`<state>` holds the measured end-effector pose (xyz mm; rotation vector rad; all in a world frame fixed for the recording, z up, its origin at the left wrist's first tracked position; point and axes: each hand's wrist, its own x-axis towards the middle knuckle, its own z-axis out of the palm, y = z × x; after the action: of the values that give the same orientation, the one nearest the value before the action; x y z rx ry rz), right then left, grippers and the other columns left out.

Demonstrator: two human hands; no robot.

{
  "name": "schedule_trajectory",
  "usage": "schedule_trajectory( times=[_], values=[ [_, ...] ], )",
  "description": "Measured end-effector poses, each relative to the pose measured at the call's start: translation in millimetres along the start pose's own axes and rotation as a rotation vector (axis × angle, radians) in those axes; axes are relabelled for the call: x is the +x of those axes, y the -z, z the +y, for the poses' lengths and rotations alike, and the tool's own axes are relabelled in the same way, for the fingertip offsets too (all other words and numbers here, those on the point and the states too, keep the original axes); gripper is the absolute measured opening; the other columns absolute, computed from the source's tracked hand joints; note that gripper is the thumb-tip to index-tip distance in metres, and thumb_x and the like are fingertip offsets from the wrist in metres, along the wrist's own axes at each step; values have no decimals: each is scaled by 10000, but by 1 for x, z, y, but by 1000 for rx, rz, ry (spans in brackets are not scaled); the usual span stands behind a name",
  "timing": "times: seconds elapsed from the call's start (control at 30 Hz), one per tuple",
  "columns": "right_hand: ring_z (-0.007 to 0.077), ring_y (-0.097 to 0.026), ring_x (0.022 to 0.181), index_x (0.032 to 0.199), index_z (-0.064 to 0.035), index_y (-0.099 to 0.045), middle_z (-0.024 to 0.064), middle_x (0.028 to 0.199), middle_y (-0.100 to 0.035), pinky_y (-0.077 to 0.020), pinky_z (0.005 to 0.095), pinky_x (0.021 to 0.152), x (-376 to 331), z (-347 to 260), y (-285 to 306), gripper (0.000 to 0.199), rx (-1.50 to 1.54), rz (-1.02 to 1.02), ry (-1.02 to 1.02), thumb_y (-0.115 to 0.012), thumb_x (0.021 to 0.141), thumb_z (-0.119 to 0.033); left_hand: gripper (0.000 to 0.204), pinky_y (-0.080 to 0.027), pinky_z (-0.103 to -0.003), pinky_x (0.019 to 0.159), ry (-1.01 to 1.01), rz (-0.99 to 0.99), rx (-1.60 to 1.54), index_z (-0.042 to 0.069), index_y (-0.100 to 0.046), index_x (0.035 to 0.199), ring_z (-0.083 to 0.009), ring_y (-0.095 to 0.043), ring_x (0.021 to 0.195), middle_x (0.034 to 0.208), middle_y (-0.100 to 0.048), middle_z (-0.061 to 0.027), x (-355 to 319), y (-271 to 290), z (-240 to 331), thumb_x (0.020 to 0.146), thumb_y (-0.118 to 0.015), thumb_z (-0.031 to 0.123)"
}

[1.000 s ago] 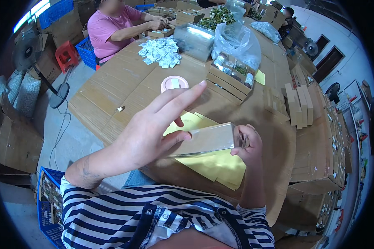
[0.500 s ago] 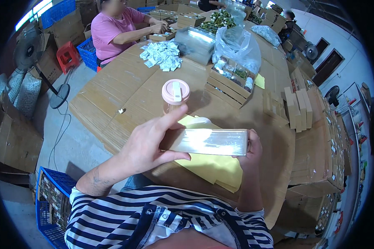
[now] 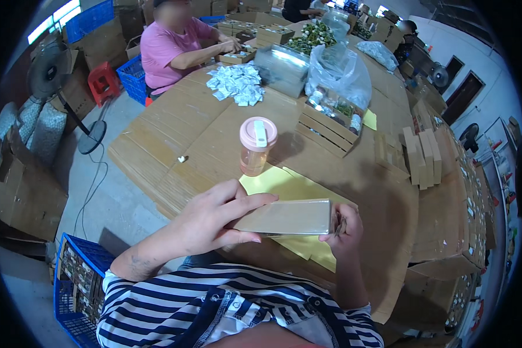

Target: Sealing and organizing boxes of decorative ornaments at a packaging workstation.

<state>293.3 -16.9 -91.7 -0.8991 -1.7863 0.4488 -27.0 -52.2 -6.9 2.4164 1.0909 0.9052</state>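
Between my hands is a flat, light brown box (image 3: pixel 287 217) with a shiny, clear film-like surface. My left hand (image 3: pixel 211 217) holds its left end, with the thumb below and the fingers over the top. My right hand (image 3: pixel 346 229) is closed at the right end, and something small and dark shows among its fingers, too unclear to name. Under the box lie yellow paper sheets (image 3: pixel 296 182) on the cardboard-covered table (image 3: pixel 180 130). Just beyond them stands a clear drinking cup (image 3: pixel 255 156) with a pink lid.
Farther off are a heap of small white packets (image 3: pixel 236 84), a clear plastic bin (image 3: pixel 281 68), a plastic bag (image 3: pixel 342 72) and a wooden crate (image 3: pixel 327 130). Flat boxes (image 3: pixel 423 156) stand at right. Across the table a person in pink (image 3: pixel 171 52) works. A blue basket (image 3: pixel 78 290) sits at lower left.
The box has come down slightly and tilted, so its glare is gone. My left fingers, raised before, now rest on its top. The view has shifted a little.
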Motion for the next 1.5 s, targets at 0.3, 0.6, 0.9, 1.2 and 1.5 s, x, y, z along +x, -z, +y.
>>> schedule_trajectory(
  times=[0.3, 0.6, 0.9, 1.2, 1.5],
  values=[
    [189, -649, 901, 1123, -36, -612, 67, 976, -682, -473, 323, 766, -10, -21, -30, 602, 74, -73, -124, -900, 630, -227, 685, -509, -371, 872, 83, -33, -136, 123, -621, 1284, -287, -626, 990, 1044, -605, -90, -27, 0, -32, 709, -888, 381],
    [80, -455, 874, 1324, -37, -389, 6, 1023, -500, -413, 235, 787, -18, -46, -86, 538, 685, 101, -381, -692, 944, -268, 885, -367, -396, 1106, 347, 446, -645, -26, -366, 1482, -263, -479, 1337, 1413, -520, -156, -83, -75, -69, 895, -695, 549],
    [213, -502, 1290, 1444, -83, -410, 54, 1345, -523, -422, 411, 1100, -90, -2, -90, 882, 938, 249, -581, -760, 816, -594, 860, -510, -340, 888, 339, 439, -560, 9, -555, 1334, -228, -656, 1040, 1112, -670, -116, -106, -59, -101, 811, -678, 681],
    [7, -378, 625, 1193, -99, -544, -72, 753, -451, -272, 182, 530, -88, 30, 33, 469, 373, 764, -519, -586, 991, -521, 682, -530, -402, 694, -289, -147, -293, 119, -514, 1421, -272, -642, 859, 961, -622, -87, 8, -66, -60, 860, -696, 461],
    [189, -532, 581, 907, -45, -557, 95, 747, -586, -416, 301, 523, -94, 53, 74, 418, 482, 139, -673, -561, 1023, -447, 757, -530, -461, 851, -460, -305, -795, 109, -384, 1517, -394, -626, 1026, 1189, -583, -202, 35, -119, -129, 867, -715, 315]
  ],
)
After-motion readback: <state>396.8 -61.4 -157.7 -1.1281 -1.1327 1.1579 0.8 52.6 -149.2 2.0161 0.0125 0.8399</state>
